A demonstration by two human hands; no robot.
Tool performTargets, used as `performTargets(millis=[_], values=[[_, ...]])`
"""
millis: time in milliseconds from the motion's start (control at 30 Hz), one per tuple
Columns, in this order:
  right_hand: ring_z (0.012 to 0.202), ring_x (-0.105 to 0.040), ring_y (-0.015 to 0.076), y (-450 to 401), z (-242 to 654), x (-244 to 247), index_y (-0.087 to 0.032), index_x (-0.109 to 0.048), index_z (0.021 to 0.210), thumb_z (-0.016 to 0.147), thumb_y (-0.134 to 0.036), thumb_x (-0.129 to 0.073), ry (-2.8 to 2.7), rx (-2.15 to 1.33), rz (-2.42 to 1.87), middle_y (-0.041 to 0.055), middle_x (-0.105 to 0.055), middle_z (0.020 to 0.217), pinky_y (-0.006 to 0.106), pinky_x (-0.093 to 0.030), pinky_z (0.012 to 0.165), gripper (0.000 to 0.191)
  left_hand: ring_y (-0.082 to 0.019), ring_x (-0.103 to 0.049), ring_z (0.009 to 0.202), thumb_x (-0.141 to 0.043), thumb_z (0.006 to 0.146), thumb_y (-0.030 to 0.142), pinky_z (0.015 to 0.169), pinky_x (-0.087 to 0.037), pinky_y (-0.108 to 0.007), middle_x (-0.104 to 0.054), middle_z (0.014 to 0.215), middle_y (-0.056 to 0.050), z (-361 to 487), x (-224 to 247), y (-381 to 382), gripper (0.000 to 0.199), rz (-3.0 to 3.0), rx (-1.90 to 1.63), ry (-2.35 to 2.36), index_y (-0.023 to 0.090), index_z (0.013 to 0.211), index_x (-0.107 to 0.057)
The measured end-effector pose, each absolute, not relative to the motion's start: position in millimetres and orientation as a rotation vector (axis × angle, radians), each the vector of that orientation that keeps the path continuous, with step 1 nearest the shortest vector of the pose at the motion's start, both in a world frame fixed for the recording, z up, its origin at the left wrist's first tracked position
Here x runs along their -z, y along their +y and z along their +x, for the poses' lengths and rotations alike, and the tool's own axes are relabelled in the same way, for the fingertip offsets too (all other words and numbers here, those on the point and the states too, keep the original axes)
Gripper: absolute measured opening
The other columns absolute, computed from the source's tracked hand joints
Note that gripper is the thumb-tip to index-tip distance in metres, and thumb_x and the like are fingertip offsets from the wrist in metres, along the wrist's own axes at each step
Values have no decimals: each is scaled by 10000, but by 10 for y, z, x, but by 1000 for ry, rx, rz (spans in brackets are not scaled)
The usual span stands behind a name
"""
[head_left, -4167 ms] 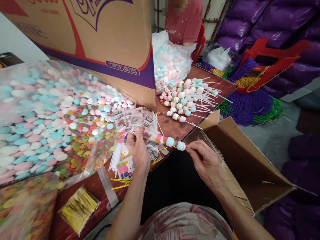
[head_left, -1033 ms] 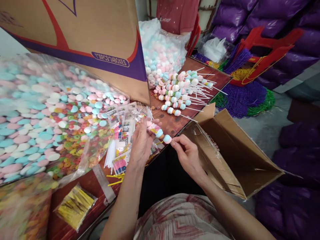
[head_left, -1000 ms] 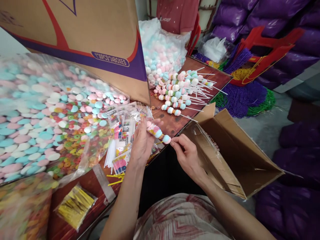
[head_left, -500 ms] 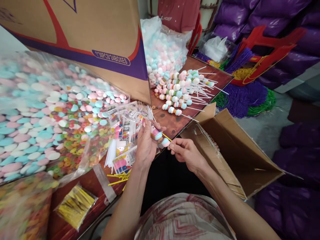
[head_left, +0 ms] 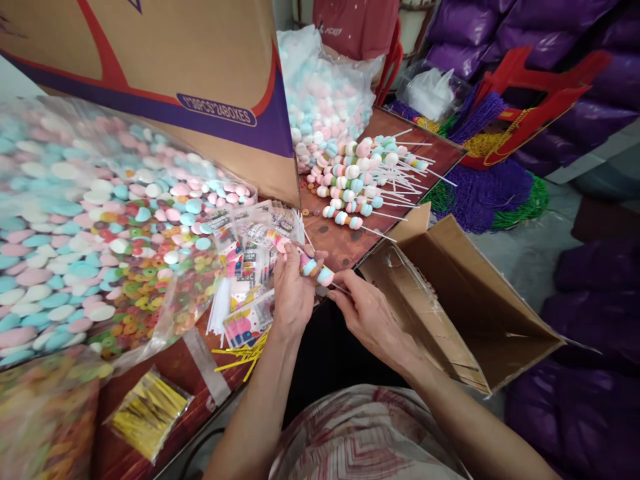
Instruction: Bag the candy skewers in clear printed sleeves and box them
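Note:
My left hand (head_left: 295, 290) is closed around a marshmallow skewer (head_left: 310, 267), with pink, blue and white sweets threaded in a row and clear plastic wrap about it. At its lower end my right hand (head_left: 367, 310) pinches with thumb and forefinger, by the end marshmallow. A yellow twist tie there is mostly hidden by the fingers. Beneath my left hand lie printed plastic bags (head_left: 253, 250) and white sticks (head_left: 219, 310). Loose yellow twist ties (head_left: 245, 353) rest by my left forearm.
Finished-looking skewers (head_left: 355, 183) are piled on the table (head_left: 345, 243). Large bags of marshmallows (head_left: 55, 267) and gummy rings (head_left: 155, 293) spread at left. A printed carton (head_left: 200, 80) stands behind; an open cardboard box (head_left: 465, 300) sits at right. A packet of twist ties (head_left: 150, 413) lies front left.
My right hand has turned and its fingers have closed in at the skewer's lower end. Less of the yellow twist tie shows. My left hand keeps its hold.

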State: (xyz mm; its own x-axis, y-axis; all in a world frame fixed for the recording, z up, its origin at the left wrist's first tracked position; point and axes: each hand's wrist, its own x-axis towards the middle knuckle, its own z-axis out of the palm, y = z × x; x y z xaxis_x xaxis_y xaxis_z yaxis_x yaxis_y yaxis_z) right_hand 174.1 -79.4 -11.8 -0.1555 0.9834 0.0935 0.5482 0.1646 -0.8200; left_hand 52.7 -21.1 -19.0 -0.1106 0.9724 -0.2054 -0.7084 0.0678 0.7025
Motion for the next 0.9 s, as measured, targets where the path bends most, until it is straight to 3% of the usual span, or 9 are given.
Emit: performTargets(millis=[100,200,300,400,500,733,900], values=[[893,-693,228,-813,1757,92,-218,-429,1396,928,-165,-490,-1900,-864,-1497,75,-714,1098,294,-479,701,474,-130,-654,733,-708,818,473,630,-518,-231,-625,773,9,509,193,-217,316,421,-1486,789,197,787,-558],[1007,-698,245,-815,1746,87,-285,-260,1543,930,-142,-481,-1968,-877,-1423,71,-684,1252,311,-516,761,668,-135,-657,731,-692,831,480,627,-516,-235,-642,789,0,520,188,-241,313,451,-1469,787,198,790,-563],[1040,-693,220,-814,1711,118,-302,-346,1522,969,-167,-428,-1885,-950,-1335,58,-665,1295,317,-530,833,575,-154,-679,819,-697,827,477,692,-525,-241,-622,786,3,540,179,-258,314,437,-1464,803,195,790,-562],[980,-703,199,-832,1661,181,-268,-463,1465,991,-204,-414,-1741,-992,-1299,64,-701,1211,318,-540,848,481,-150,-686,844,-698,828,477,771,-528,-262,-610,783,12,547,175,-257,322,387,-1467,803,191,792,-554],[1064,-679,220,-851,1629,239,-278,-499,1446,979,-192,-434,-1710,-968,-1251,69,-702,1207,361,-532,918,480,-142,-696,855,-694,831,484,821,-522,-278,-616,800,21,540,186,-256,325,355,-1471,793,191,806,-554],[1046,-684,218,-735,1695,192,-296,-534,1424,978,-179,-426,-1733,-1035,-1226,47,-710,1191,370,-530,931,473,-167,-694,874,-721,817,439,705,-525,-241,-610,781,12,518,250,-294,289,493,-1356,769,193,816,-570],[1077,-650,223,-718,1689,200,-277,-542,1421,985,-180,-403,-1751,-842,-1283,81,-685,1220,378,-511,965,468,-166,-696,857,-748,803,376,744,-538,-270,-650,812,0,508,228,-283,251,458,-1296,753,179,802,-593]])
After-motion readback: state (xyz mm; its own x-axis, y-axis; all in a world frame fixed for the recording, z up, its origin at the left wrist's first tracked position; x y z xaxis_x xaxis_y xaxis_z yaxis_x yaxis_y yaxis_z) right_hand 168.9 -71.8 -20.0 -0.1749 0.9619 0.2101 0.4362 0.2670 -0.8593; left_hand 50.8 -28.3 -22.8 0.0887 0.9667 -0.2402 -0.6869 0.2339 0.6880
